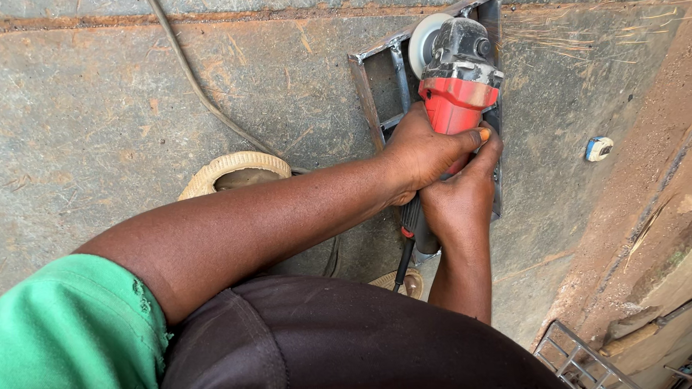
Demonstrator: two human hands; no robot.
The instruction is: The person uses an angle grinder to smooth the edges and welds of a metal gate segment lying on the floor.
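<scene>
A red and black angle grinder [459,86] with a grey disc is pressed against a small rectangular metal frame [379,66] lying on a large steel plate. Sparks fly to the right from the disc. My left hand [426,147] wraps the red body from the left. My right hand [461,200] grips the rear of the grinder from below, fingers closed around it. Both hands touch each other on the tool. The grinder's black cable [403,258] runs down from its rear.
A dark cable [198,92] crosses the steel plate [105,112]. My sandalled foot [234,170] rests beside the frame. A small white and blue object [598,149] lies to the right. Red earth [674,122] borders the plate; a wire grid [579,356] sits bottom right.
</scene>
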